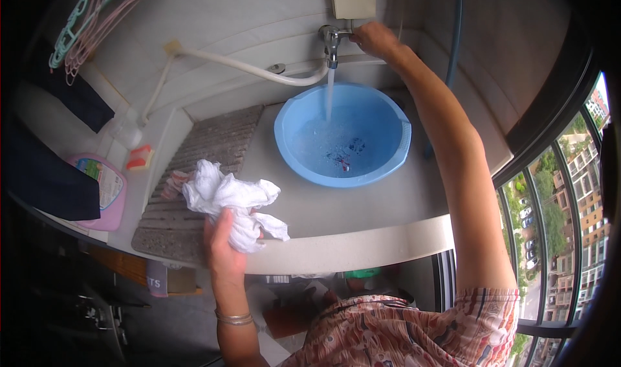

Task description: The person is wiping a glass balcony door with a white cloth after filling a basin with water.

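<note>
My left hand (227, 241) grips a bunched white cloth (233, 192) above the front of the ribbed stone washboard (223, 134). At the wall, my right hand (376, 39) is closed around the lever of a chrome tap (332, 41); its fingertips are partly hidden. From the tap a stream of water (330, 92) falls into a blue plastic basin (400, 148) in the laundry sink (315, 211). Bubbles float on the water inside, and a small red and dark patch shows at the bottom, too unclear to name.
A pink bottle (114, 197) and a red sponge (139, 157) stand on the left ledge, near hanging dark cloth (53, 177). Clothes hangers (77, 37) hang at upper left. A white pipe (252, 68) runs along the wall. A barred window (543, 221) is at right.
</note>
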{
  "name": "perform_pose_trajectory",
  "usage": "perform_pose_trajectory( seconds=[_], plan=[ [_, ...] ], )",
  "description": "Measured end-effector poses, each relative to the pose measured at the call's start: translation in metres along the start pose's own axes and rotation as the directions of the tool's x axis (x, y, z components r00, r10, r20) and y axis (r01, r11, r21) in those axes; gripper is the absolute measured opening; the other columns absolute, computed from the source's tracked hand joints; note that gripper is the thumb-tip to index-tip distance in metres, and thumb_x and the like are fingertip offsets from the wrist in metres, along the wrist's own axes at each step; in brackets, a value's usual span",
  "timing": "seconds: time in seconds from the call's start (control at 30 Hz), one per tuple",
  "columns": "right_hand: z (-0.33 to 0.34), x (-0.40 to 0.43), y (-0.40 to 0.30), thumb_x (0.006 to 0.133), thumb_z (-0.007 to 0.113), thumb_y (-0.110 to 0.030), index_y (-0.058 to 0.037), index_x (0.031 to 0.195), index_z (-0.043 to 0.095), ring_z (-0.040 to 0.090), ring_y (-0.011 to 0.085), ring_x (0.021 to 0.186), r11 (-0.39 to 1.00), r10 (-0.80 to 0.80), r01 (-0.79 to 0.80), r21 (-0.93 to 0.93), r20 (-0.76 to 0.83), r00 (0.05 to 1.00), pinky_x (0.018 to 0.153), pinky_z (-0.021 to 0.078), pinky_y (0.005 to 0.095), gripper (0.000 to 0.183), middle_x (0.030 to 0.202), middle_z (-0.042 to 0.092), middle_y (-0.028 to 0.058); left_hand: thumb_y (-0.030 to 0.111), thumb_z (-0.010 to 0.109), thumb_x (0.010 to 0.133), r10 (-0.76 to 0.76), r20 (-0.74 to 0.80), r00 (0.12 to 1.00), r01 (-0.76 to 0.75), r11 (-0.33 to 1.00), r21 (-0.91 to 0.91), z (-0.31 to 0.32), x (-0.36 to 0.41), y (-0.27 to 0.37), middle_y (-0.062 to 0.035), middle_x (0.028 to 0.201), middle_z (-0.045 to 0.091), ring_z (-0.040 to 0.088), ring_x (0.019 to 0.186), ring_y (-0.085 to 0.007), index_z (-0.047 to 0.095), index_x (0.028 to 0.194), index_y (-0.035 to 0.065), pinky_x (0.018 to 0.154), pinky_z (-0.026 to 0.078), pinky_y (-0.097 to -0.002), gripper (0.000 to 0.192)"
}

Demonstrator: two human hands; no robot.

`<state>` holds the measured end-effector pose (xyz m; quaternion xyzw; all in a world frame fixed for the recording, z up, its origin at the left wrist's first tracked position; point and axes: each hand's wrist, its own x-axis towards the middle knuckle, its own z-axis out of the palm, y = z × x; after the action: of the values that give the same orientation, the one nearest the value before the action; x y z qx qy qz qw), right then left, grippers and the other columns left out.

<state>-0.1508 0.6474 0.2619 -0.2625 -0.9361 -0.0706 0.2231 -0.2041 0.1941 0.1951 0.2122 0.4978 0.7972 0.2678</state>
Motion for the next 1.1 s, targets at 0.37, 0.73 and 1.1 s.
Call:
perform_pose_trajectory(
  seconds=[0.37, 0.73, 1.1],
  plan=[
    [-0.006, 0.0, -0.008, 0.082, 0.053, -0.019, -0.0088, 0.087, 0.064, 0.059, 0.0326, 0.084, 0.999, 0.039, -0.04, 0.003, 0.042, 0.998, 0.073, 0.0466, 0.0418, 0.016, 0.084, 0.061, 0.0166, 0.021, 0.049, 0.086, 0.013, -0.016, 1.0, -0.013, 1.0, -0.013, -0.001, -0.002, 0.001, -0.0155, 0.103, 0.054, 0.057, 0.084, -0.0249, 0.038, 0.12, 0.0, 0.052, 0.049, -0.035, 0.042],
    [0.0, -0.001, -0.003, 0.083, 0.053, -0.022, -0.0051, 0.086, 0.062, 0.059, 0.0328, 0.077, 1.0, 0.005, -0.005, 0.001, -0.037, 0.999, 0.069, 0.0465, 0.0419, 0.019, 0.08, 0.061, 0.0163, 0.019, 0.049, 0.085, -0.001, 0.038, 0.999, 0.003, 0.999, -0.037, -0.003, -0.001, 0.001, -0.0143, 0.102, 0.054, 0.057, 0.084, -0.0255, 0.038, 0.12, 0.0011, 0.052, 0.05, -0.0353, 0.041],
    [-0.01, -0.004, -0.014, 0.082, 0.051, -0.012, -0.0166, 0.099, 0.064, 0.058, 0.0304, 0.088, 0.996, 0.092, -0.092, -0.01, 0.075, 0.993, 0.079, 0.0465, 0.0387, 0.022, 0.093, 0.061, 0.0145, 0.018, 0.05, 0.085, -0.005, 0.028, 1.0, 0.007, 0.999, -0.048, 0.0, -0.002, 0.003, -0.0137, 0.099, 0.055, 0.058, 0.082, -0.0242, 0.039, 0.12, 0.0011, 0.051, 0.05, -0.0344, 0.041]
  ],
)
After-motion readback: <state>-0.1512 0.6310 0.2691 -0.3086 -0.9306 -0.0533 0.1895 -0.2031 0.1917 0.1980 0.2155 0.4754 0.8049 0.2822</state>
